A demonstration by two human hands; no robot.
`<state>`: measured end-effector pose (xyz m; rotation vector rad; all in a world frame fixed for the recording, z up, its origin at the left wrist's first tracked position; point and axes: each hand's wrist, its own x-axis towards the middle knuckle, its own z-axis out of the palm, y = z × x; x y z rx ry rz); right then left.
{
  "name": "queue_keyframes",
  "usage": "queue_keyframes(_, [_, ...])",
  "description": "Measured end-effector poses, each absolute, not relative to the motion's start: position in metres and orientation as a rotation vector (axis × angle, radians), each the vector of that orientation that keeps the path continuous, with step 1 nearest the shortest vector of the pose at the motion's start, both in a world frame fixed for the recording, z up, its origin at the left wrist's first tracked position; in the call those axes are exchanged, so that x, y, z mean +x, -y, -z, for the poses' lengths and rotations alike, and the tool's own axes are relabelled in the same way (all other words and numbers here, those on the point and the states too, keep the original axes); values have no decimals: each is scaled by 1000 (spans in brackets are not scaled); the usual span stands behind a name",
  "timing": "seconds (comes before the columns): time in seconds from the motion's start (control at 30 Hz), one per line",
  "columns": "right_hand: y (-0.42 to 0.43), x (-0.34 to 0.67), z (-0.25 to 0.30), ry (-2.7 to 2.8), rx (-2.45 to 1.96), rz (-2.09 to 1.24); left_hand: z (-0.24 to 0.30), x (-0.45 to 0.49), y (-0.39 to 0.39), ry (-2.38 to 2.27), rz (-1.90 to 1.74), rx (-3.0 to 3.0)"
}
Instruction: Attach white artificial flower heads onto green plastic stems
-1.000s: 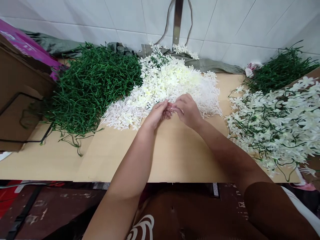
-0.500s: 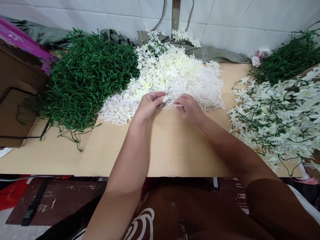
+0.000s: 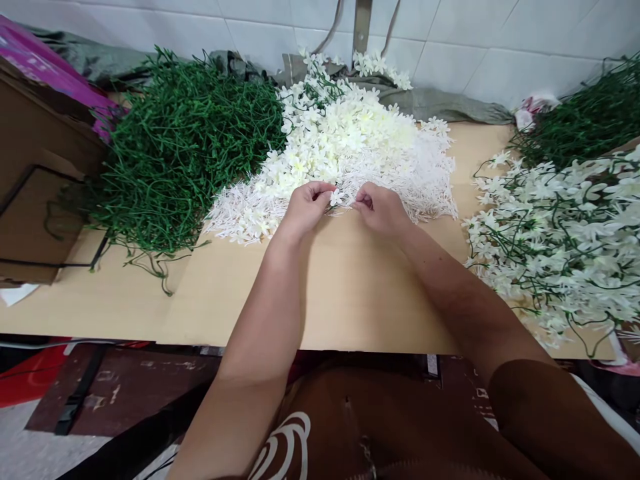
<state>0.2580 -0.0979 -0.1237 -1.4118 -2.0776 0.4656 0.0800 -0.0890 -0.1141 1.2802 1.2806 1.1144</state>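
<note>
My left hand [image 3: 304,209] is curled at the near edge of a heap of loose white plastic flowers [image 3: 350,153], its fingertips pinched on a small white flower [image 3: 336,197]. My right hand [image 3: 379,207] sits a few centimetres to the right, fingers curled and pinched, touching the same edge of the heap; what it pinches is too small to make out. Both forearms reach over the pale wooden table [image 3: 340,293].
A mound of green plastic stems [image 3: 185,140] lies to the left, beside a brown cardboard box [image 3: 40,180]. At the right are assembled white flowers on green stems [image 3: 560,233] and more green stems [image 3: 585,120]. A tiled wall stands behind.
My hands were pressed together, then came slightly apart. My left hand now pinches a flower at the heap's edge. The view shifted a little.
</note>
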Motion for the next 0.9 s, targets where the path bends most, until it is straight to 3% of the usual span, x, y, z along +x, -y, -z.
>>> queue_keyframes(0.3, [90,264,121,1819,-1340,-742,117,83,91,-1291,-1072,1390])
queue_keyframes(0.67, [108,252,100,1925,-1366,-646,126,86,89,-1311,-1100,1461])
queue_keyframes(0.9, [118,235,103,2078,-1562,-321,124,92,93,-1302,-1088,1438])
